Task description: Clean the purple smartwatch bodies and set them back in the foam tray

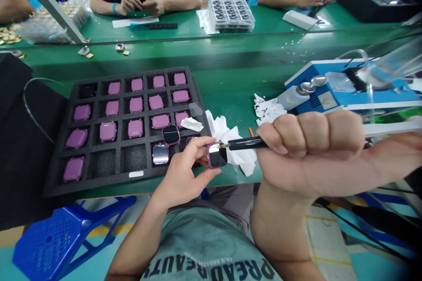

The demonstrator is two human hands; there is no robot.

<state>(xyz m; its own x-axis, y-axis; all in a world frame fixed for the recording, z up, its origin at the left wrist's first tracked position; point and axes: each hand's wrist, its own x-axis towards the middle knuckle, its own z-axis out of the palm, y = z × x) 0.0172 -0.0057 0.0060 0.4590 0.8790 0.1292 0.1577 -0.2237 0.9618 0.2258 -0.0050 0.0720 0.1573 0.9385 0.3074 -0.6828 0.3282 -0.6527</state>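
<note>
Between the fingers and thumb of my left hand is a purple smartwatch case with a dark glossy face. My right hand is wrapped in a fist round a black pen-shaped tool. The tool's thin brass-coloured tip is at the watch's upper edge; whether it touches cannot be made out. Beside my left hand, a black foam tray holds several purple watch cases in compartments. Two watches with glossy faces, a dark one and a reflective one, lie at its right side.
Crumpled white wipes lie beyond the held watch. A blue machine and a white pump bottle stand at right. Across the green bench, other people work near a clear compartment box. A blue stool stands lower left.
</note>
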